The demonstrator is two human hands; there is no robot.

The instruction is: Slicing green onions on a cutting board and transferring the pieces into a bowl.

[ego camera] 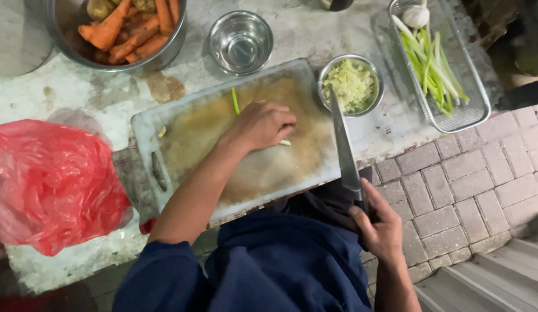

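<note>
The left hand (263, 124) lay curled on the stained white plastic cutting board (182, 124), fingers pressed down over a thin green stalk (235, 101) that poked out just above it. The right hand (380, 228) was closed tight around the long steel knife (343, 144), whose blade reached toward the small metal bowl of chopped greens (351, 85).

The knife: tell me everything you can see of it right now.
The knife has a long, narrow grey blade that looks like metal and a dark handle, mostly hidden in the right hand, which grips it. It lies nearly lengthwise, tip pointing away toward the small steel bowl of chopped pale greens, over the right edge of the cutting board. Whether it touches the board is unclear.
</note>
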